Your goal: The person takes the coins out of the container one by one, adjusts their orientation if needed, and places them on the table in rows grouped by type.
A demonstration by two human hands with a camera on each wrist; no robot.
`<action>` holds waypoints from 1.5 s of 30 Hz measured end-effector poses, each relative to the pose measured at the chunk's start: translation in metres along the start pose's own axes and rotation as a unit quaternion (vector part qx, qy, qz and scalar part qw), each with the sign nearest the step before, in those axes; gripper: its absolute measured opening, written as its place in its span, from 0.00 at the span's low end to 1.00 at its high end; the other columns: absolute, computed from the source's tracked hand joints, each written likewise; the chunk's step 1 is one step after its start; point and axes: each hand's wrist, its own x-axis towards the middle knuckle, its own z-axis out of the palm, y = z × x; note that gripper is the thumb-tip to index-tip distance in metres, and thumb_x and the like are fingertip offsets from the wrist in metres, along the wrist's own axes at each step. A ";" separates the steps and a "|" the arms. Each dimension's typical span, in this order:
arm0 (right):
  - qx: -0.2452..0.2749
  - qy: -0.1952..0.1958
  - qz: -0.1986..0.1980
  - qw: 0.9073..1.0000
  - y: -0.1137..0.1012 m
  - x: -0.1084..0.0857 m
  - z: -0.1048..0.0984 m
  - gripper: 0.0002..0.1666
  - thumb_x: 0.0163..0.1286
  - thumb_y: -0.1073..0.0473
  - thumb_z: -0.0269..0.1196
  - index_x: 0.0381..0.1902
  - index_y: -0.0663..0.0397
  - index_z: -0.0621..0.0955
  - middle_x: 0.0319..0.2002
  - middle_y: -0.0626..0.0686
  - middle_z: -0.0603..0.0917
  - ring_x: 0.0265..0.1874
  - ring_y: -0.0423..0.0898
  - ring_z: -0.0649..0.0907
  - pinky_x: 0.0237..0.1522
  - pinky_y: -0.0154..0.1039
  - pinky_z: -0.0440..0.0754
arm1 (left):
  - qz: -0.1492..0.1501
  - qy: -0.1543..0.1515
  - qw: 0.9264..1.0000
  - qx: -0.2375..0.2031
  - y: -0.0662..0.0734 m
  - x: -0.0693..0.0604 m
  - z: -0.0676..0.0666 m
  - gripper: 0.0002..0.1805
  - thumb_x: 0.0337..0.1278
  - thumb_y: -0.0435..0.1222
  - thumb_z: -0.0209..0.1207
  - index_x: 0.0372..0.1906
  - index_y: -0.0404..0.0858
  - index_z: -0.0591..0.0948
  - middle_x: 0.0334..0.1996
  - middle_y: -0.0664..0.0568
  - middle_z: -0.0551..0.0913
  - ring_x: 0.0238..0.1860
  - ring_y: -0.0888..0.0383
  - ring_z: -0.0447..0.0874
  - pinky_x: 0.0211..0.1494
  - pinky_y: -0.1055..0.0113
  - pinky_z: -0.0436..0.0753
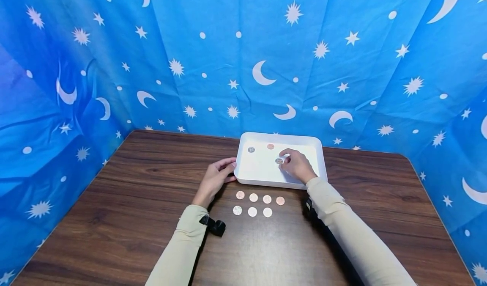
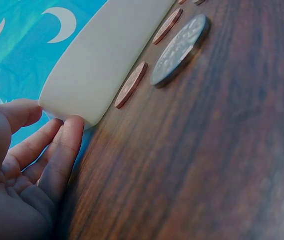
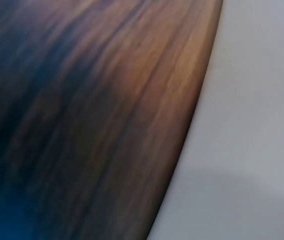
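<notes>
A shallow white tray stands at the far side of the wooden table. My left hand holds its left end; in the left wrist view the thumb is at the rim and the fingers touch the wall lower down. Inside the tray lie a silver coin and a copper coin. My right hand reaches in over the right wall, its thumb and forefinger spread apart around another silver coin. The right wrist view shows the tray's outer wall, with the fingers out of sight.
Two rows of coins lie on the table in front of the tray, among them a copper coin and a silver coin. A blue cloth with moons and stars hangs behind the table and at both sides.
</notes>
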 end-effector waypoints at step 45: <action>-0.072 -0.005 -0.130 0.989 0.006 -0.049 -0.041 0.14 0.68 0.65 0.69 0.51 0.61 0.87 0.40 0.56 0.83 0.37 0.50 0.77 0.37 0.40 0.76 | -0.002 0.004 1.000 0.023 0.001 0.003 0.005 0.21 0.81 0.36 0.56 0.69 0.31 0.79 0.65 0.34 0.79 0.57 0.52 0.82 0.50 0.74 0.89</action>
